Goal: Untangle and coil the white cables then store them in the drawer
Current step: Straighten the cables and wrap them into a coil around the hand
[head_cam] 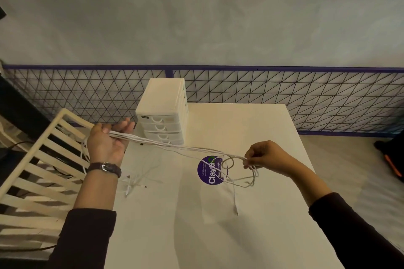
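**A:** What is lying nearest, on the table (pixel 218 242)?

**B:** Loose ends of the white cables (pixel 175 147) are trailing onto it, beneath two hands held well apart.

**A:** How are the hands gripping?

**B:** The right hand (pixel 265 157) is pinching cable loops above a purple sticker (pixel 208 172). The left hand (pixel 107 143), thumb over palm, is clamping the same strands, which are stretching between the two.

**A:** And beyond?

**B:** A white drawer unit (pixel 164 111) is standing before a mesh fence (pixel 306 96).

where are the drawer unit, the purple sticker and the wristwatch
drawer unit (pixel 162 100), head view, on its flat top
purple sticker (pixel 203 170), head view, on its left purple part
wristwatch (pixel 113 170), head view, on the dark strap at the left wrist
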